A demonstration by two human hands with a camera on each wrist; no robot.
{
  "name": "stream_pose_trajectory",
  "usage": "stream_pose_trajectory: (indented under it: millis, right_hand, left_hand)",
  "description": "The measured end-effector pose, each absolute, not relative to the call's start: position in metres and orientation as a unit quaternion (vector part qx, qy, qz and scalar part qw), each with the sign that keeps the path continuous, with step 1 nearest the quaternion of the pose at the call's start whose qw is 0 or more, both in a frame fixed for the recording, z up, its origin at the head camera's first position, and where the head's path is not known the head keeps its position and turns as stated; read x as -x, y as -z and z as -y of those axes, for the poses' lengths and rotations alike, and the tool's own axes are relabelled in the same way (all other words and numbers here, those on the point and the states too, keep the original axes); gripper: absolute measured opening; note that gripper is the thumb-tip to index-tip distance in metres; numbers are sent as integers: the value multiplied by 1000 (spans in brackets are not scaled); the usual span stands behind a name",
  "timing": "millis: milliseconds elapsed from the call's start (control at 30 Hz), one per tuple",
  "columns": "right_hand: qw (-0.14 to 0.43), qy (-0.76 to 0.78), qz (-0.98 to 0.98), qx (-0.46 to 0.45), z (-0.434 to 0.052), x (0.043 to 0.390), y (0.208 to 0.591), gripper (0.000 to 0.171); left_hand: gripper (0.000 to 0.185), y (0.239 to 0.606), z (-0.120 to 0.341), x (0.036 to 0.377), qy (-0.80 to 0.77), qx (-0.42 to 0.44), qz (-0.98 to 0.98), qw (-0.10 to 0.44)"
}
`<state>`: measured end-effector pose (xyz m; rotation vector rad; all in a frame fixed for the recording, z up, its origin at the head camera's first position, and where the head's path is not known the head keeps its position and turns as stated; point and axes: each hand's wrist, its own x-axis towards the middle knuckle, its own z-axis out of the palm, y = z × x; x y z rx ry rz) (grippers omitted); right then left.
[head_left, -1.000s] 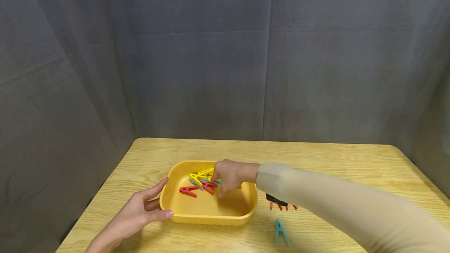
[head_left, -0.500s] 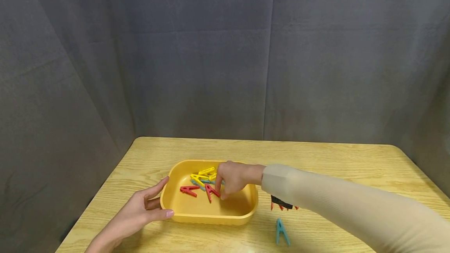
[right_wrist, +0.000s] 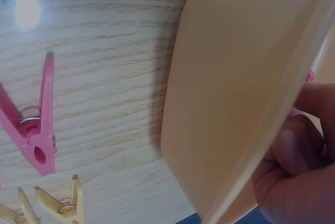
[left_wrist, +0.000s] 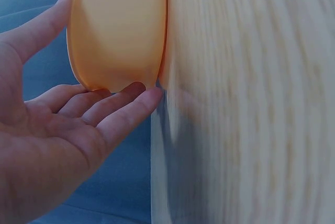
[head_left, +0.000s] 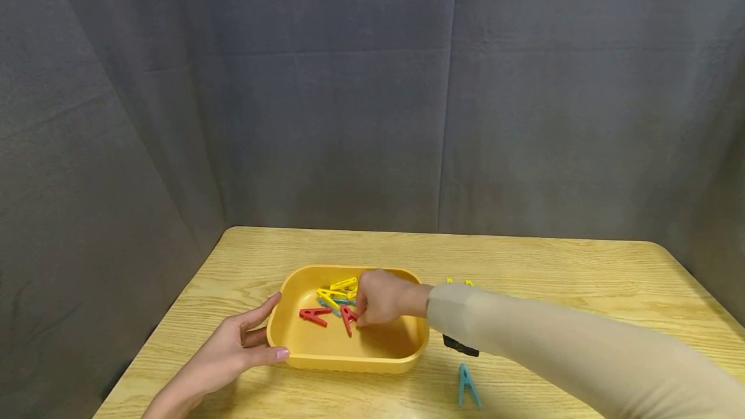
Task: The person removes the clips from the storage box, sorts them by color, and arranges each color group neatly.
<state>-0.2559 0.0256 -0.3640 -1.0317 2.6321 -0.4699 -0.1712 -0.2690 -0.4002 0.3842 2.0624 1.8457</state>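
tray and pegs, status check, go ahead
Left hand open, steadying yellow tray. Right hand inside tray, pinching red clothespin. Nothing blocking.

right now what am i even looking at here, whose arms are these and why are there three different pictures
No machine here: these are a person's two bare hands, filmed by three cameras at one moment. The wide picture comes from a camera on the person's head, looking down at a wooden table. The other two come from cameras strapped to each wrist, so they show close, tilted views.

On the table stands a yellow tray with red, yellow and blue clothespins inside. The left hand rests with straight fingers against the tray's left end; the left wrist view shows those fingers touching the wall. The right hand reaches into the tray and seems to pinch a red clothespin.

Beside the tray lie more pins: a blue clothespin in front of the sleeve, and a pink one in the right wrist view.
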Motion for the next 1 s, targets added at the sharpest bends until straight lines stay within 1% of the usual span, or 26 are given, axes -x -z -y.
stream_pose_trajectory:
  millis: [133, 267, 367, 400, 533, 600, 667, 833, 1000]
  right_hand:
    - [156, 173, -910, 342, -27, 250, 362, 24]
    - [184, 186, -901, 345, -32, 246, 362, 20]
    - [173, 192, -896, 360, -36, 246, 365, 14]
    - [165, 195, -897, 361, -37, 246, 366, 17]
    - [136, 209, -899, 359, -39, 249, 373, 40]
    - [136, 217, -900, 354, -39, 250, 377, 50]
    - [138, 218, -900, 352, -38, 250, 380, 56]
    - [153, 225, -895, 354, -39, 253, 384, 63]
    - [176, 241, -878, 375, -41, 259, 382, 63]
  left_hand:
    - [97, 401, 269, 171, -650, -140, -727, 170]
    - [97, 402, 269, 171, -649, -146, -727, 167]
    - [96, 402, 270, 172, -650, -146, -727, 166]
    - [96, 402, 270, 172, -651, -146, -726, 167]
    - [97, 402, 270, 172, -649, -139, -729, 168]
    - [97, 402, 270, 172, -646, -136, -732, 168]
    - [97, 402, 270, 171, -643, -134, -735, 166]
    - [97, 402, 270, 171, -641, -138, -737, 164]
    - [98, 403, 269, 171, -636, -135, -742, 162]
